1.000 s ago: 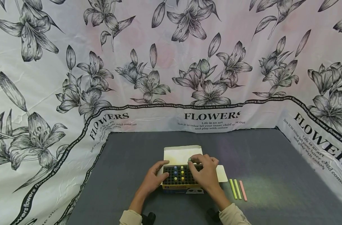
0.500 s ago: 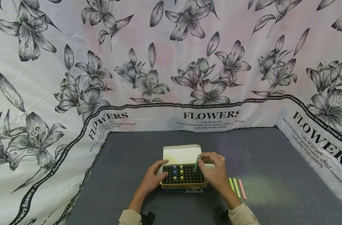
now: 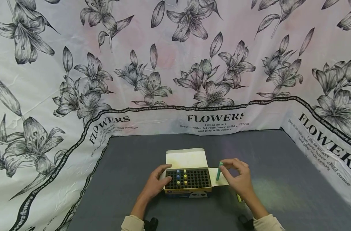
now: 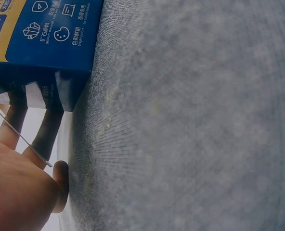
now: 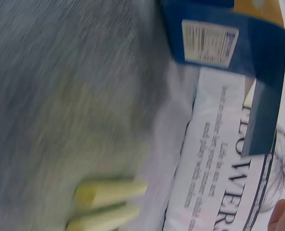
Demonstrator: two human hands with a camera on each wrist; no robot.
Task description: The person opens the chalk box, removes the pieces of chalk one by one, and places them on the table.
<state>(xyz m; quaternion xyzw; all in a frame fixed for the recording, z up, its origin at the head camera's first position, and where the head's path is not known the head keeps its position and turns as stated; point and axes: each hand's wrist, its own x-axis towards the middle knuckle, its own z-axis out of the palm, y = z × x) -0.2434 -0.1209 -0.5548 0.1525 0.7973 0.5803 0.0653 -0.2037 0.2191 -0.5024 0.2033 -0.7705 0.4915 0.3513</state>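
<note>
A chalk box [image 3: 188, 192] stands on the dark table with its lid folded back. Its black hole tray [image 3: 197, 178] holds a few blue and yellow chalk sticks in the left columns. My left hand [image 3: 154, 184] holds the box's left side, thumb over the edge; in the left wrist view the fingers [image 4: 46, 132] lie against the blue side wall. Right of the tray, in front of the white side flap [image 3: 223, 182], my right hand [image 3: 240, 179] pinches a green chalk stick [image 3: 218, 171] near its top, tilted and above the table.
Two yellow chalk sticks [image 5: 111, 192] lie on the table below the right hand, partly covered by the forearm in the head view. A flowered cloth [image 3: 216, 120] hangs behind and beside the table [image 3: 135, 154].
My right hand has drawn the green chalk stick up out of the tray and carried it rightward past the box's edge. The left hand keeps its place on the box.
</note>
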